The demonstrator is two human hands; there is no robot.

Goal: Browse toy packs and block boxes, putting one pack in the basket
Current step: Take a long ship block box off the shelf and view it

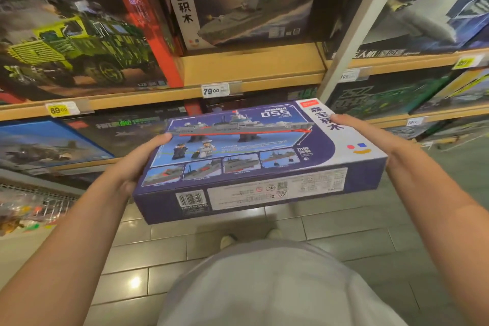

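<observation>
I hold a flat purple and blue block box (pixel 254 159) marked 055, with a warship pictured on its upturned back, level in front of my chest. My left hand (pixel 137 164) grips its left edge, thumb on top. My right hand (pixel 370 137) grips the right edge, thumb lying along the white strip. A barcode side faces me. No basket is in view.
Wooden shelves (pixel 251 66) ahead carry more block boxes: a matching 055 ship box (pixel 246 2), a green truck box (pixel 76 40), a plane box (pixel 428 8). Price tags read 79.00 (pixel 214 90) and 89.00 (pixel 59 109). A white upright post (pixel 354 34) divides the shelving. Small toy packs (pixel 23 212) lie low left. Tiled floor below.
</observation>
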